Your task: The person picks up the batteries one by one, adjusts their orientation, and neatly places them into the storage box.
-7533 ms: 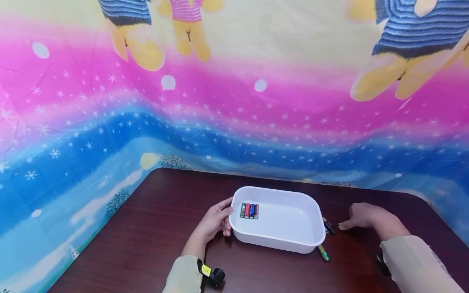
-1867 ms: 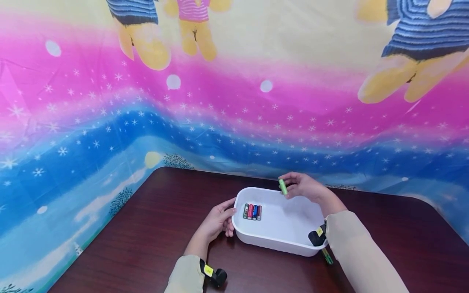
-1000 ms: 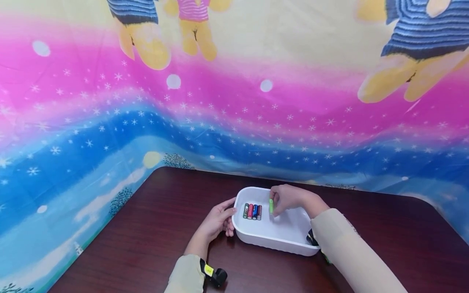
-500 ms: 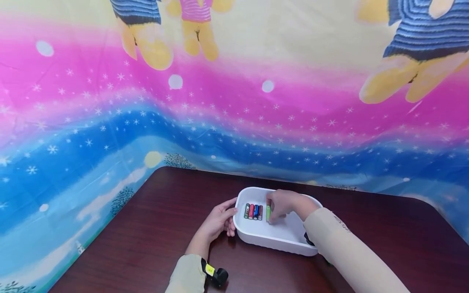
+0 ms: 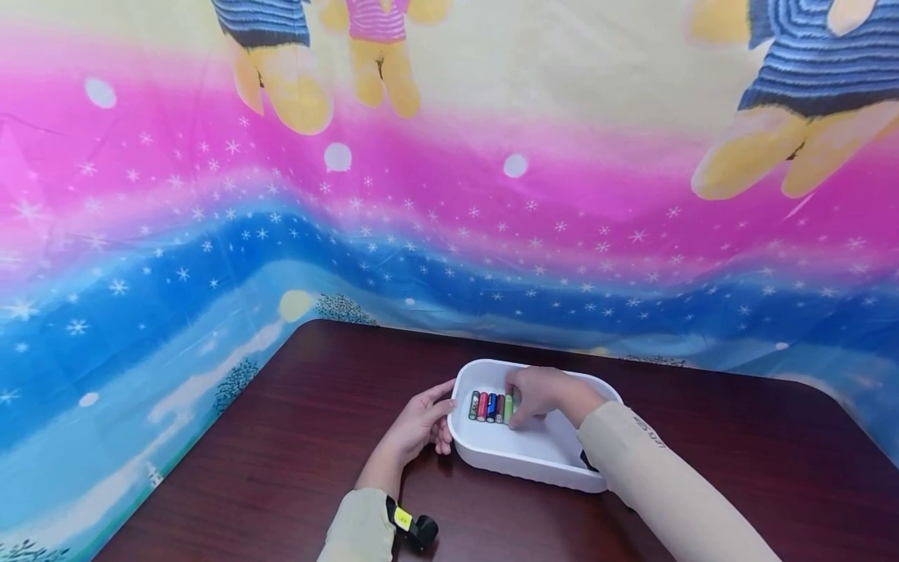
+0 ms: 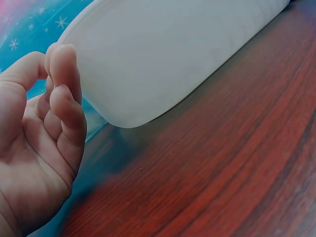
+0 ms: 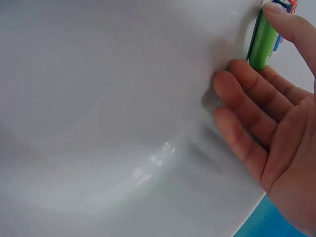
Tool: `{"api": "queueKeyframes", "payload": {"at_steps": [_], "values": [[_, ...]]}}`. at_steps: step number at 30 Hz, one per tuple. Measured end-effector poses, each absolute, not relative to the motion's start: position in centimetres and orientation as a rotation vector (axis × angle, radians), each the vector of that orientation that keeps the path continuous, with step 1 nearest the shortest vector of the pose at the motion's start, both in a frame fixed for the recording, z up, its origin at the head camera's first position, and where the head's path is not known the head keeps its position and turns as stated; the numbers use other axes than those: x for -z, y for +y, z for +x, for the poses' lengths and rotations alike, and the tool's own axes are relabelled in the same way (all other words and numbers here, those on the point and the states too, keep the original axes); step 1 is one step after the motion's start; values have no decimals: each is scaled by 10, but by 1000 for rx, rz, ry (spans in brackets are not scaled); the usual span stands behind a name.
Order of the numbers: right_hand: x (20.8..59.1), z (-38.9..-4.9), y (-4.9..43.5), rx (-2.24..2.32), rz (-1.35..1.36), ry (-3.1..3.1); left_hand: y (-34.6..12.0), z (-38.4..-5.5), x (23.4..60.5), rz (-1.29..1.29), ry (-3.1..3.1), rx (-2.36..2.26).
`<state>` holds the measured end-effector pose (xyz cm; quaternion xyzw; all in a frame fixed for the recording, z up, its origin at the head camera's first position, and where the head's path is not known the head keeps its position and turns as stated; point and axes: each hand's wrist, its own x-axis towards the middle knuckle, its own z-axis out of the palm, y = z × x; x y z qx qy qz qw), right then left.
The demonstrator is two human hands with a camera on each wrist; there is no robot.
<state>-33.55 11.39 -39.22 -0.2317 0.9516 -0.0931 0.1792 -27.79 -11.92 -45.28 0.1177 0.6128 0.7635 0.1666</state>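
Note:
A white plastic tray [image 5: 523, 467] sits on the table, its left end gripped by my left hand [image 5: 410, 428], thumb over the rim. In the left wrist view, that hand's fingers [image 6: 69, 113] curl beside the tray's outer wall. Inside the tray, a dark green battery [image 5: 474, 406], a red one [image 5: 482, 407], a blue one [image 5: 492, 407] and a maroon one [image 5: 500, 409] lie side by side. My right hand [image 5: 544, 393] reaches in and pinches a light green battery [image 7: 264, 42] by its ends, right beside the maroon one.
A dark red-brown wooden table [image 5: 337, 398] extends around the tray. Behind it hangs a printed curtain [image 5: 449, 203] with cartoon bears and snowflakes. My right forearm [image 5: 660, 468] crosses the tray's right end and hides the table there.
My right hand came from the table right of the tray, carried the light green battery over the back rim, lowered it inside and slid left to the row. The left hand stayed.

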Motion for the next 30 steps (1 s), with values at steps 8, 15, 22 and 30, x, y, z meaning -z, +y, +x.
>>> {"api": "queueKeyframes", "payload": {"at_steps": [8,15,22,30], "values": [[391,-333,114,251,-639,2685,-118,-278,453,332,1745,-2168],[379,-329,117,261,-636,2671,-117,-277,454,333,1747,-2164],[346,-331,139,473,-578,2636,-118,-277,454,335,1756,-2151],[312,-326,202,840,-589,2568,-119,-267,435,345,1760,-2137]]}}
